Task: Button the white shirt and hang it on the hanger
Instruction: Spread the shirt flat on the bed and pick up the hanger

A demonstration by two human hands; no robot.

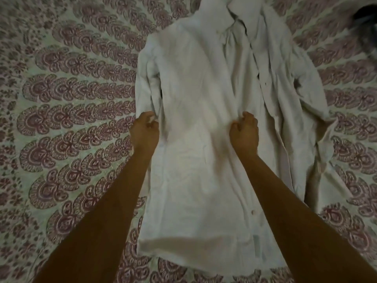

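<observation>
A white shirt (204,139) lies spread lengthwise on a patterned bedspread (71,119), collar (230,19) at the far end and hem nearest the person. The left hand (145,130) is curled closed on the shirt's left edge, where the sleeve folds in against the body, with a bit of cloth pinched between its fingers. The right hand (244,132) is closed in a loose fist on the front panel near the shirt's middle, gathering fabric into creases that run up toward the collar. Both grips appear meant to pull the near front panel flat and square so the two front edges can meet. The other front panel (285,88) lies rumpled and thrown open to the right of the shirt's middle. One button (253,211) shows low on the shirt, below the right hand, apparently unfastened; buttoning seems not yet begun. No hanger is visible. A dark blurred object (365,19) sits beyond the shirt's right shoulder. No container is in sight.
</observation>
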